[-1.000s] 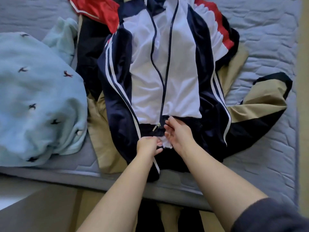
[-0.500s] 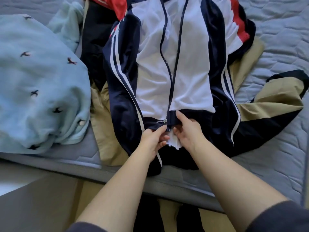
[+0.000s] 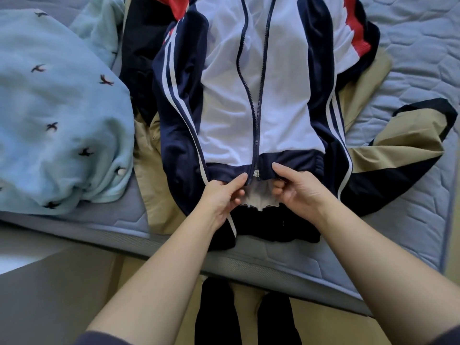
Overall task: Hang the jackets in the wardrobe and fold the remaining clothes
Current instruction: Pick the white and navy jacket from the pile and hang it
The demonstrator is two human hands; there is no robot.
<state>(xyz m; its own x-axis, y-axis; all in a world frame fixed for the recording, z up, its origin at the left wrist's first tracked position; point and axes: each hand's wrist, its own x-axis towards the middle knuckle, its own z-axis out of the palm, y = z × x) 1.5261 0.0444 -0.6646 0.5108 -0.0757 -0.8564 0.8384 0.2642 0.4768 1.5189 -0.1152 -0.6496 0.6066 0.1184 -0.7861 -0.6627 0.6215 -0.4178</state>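
The jacket [image 3: 224,108] lies on the bed [image 3: 410,58], pointing straight away from me. My left hand [image 3: 221,197] and right hand [image 3: 298,192] each pinch its bottom edge, with the zip [image 3: 256,145] right between them.

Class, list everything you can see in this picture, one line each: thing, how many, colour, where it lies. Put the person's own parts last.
track jacket: one, navy and white with white stripes, flat on the mattress, zip joined only near the hem
zip pull: one, silver, at the hem between the hands
sweater: one, light blue with dark birds, heaped on the left
beige jacket: one, beige and black, under the track jacket
red garment: one, red, partly hidden at the top
mattress: one, grey-blue, quilted, under all the clothes
legs: two, dark-clad, below the mattress edge
left hand: one, pinches the hem left of the zip
right hand: one, pinches the hem right of the zip
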